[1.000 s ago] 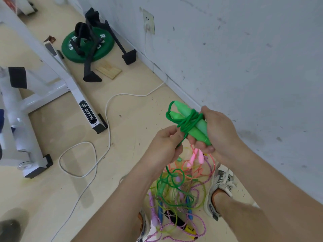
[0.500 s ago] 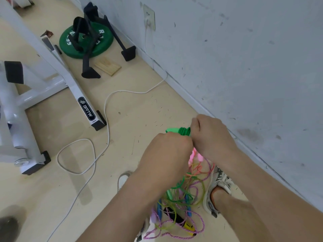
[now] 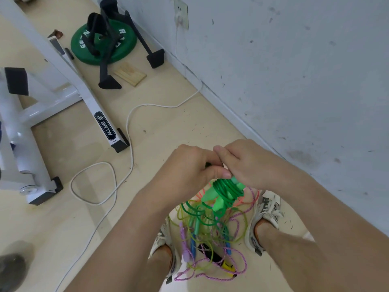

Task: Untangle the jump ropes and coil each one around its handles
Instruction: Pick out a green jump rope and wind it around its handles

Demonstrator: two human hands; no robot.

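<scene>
Left hand (image 3: 189, 173): curling tight against the right hand, thumb lying just above the green jump rope (image 3: 228, 187); what it is gripping is hidden.
Right hand (image 3: 252, 165): closing its fingers round the top of the green handles (image 3: 212, 194).
Green jump rope: sitting coiled around the handles, hanging just below both hands, near centre.
Tangled ropes (image 3: 210, 234): lying on the floor (image 3: 160, 131) between the shoes (image 3: 267, 207), directly under the coil.
</scene>
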